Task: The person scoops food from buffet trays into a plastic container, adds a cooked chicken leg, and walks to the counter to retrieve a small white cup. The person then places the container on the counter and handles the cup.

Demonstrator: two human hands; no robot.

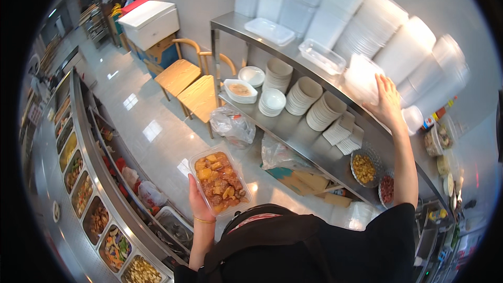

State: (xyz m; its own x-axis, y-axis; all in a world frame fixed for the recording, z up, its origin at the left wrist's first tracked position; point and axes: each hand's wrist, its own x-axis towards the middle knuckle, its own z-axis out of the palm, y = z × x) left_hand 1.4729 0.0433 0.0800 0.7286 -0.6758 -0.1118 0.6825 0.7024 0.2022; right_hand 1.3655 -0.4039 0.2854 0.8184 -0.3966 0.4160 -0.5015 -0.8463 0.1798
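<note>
My left hand (200,199) is closed around the side of a clear plastic takeaway container (248,197). The container is filled with chunky food in reddish-brown sauce (216,178), and no lid covers it. Up at the steel shelf, my right hand (388,103) reaches out with its fingers stretched and spread against a blurred stack of clear plastic lids or shallow tubs (363,79). Glare hides their exact shape. A small white tub (412,119) stands beside my right wrist.
Tall stacks of plastic containers (369,26) line the shelf top (230,19). White bowls (305,96) and two glass bowls of food, one yellow (363,169), fill the lower shelf. To the left runs a counter with several food trays (96,219). Wooden chairs (199,97) stand beyond.
</note>
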